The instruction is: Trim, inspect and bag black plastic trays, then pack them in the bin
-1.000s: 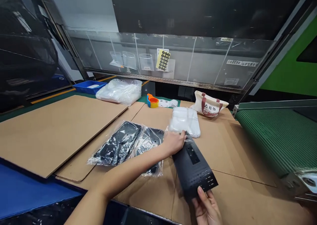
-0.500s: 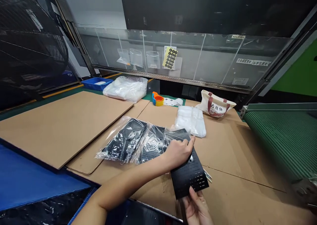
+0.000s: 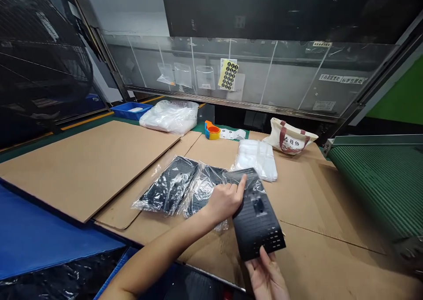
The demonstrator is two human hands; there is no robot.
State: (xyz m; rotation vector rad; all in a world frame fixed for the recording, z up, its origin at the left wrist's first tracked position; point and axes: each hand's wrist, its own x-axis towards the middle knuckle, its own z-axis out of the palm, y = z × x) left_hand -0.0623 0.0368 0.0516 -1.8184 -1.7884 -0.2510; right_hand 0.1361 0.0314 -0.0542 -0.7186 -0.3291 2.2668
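My left hand [image 3: 224, 201] grips the upper part of a black perforated panel [image 3: 257, 227], and its forefinger points up along a transparent plastic bag over the panel's far end. My right hand [image 3: 266, 278] holds the panel's near edge from below. The panel is tilted above the cardboard, with a rectangular cut-out near its middle. Just left of my left hand lie two more black panels in transparent bags [image 3: 170, 185] [image 3: 205, 190]. A white bundle of folded plastic bags [image 3: 256, 159] lies beyond the held panel.
Cardboard sheets [image 3: 82, 168] cover the bench, with a blue corrugated sheet [image 3: 42, 234] along the near left. Farther back stand a blue crate [image 3: 131, 110], a white plastic bundle [image 3: 170, 117], a tape roll [image 3: 211, 131] and a canvas tote bag [image 3: 289, 137]. A green conveyor [image 3: 373, 176] runs along the right.
The panel has swung from a slant to nearer upright in my hands, and my left hand has slid along it. The whole scene has shifted right as my head turned.
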